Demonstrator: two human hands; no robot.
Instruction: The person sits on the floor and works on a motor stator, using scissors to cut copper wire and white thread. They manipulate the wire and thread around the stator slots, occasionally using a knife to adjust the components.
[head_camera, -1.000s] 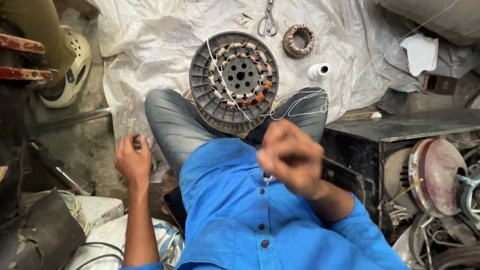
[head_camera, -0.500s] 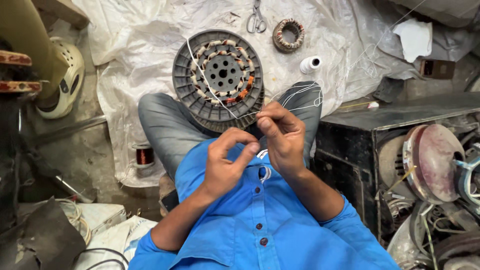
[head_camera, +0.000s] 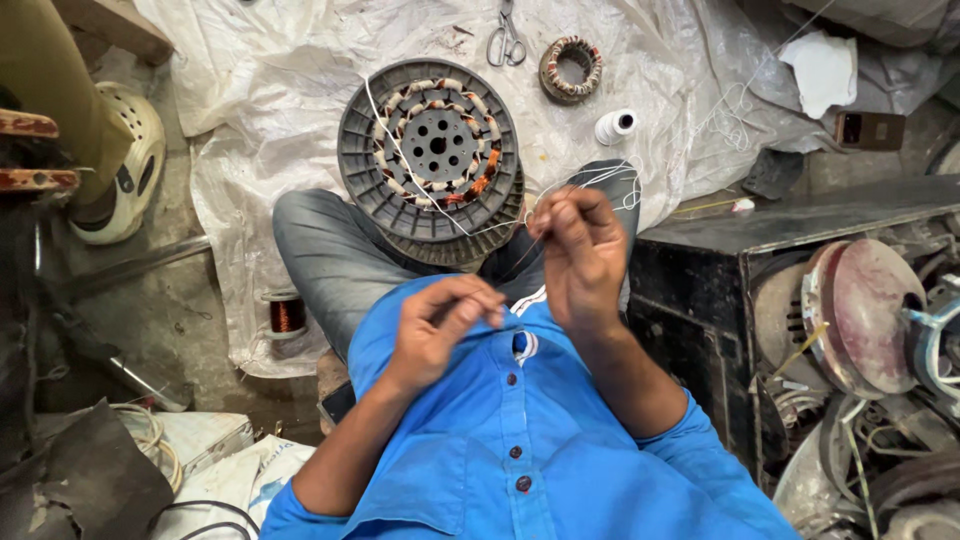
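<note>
The right hand (head_camera: 578, 255) pinched a thin white thread (head_camera: 420, 185) that ran far-left across the round motor stator (head_camera: 432, 160) resting on the person's knees, while the left hand (head_camera: 440, 330), fingers curled together, hovered near it over the blue shirt (head_camera: 520, 450).

One view only, from a camera worn on the person's head, looking almost straight down.

It looks down over the blue shirt (head_camera: 520, 440) at the bottom edge and out past the crossed knees to the floor. Both hands, left hand (head_camera: 440, 330) and right hand (head_camera: 580, 255), sit close to the lens near the centre. Farther off, at the top, lies a white plastic sheet (head_camera: 300, 90). A black metal box (head_camera: 720, 280) fills the right side. No second view shares the scene.
</note>
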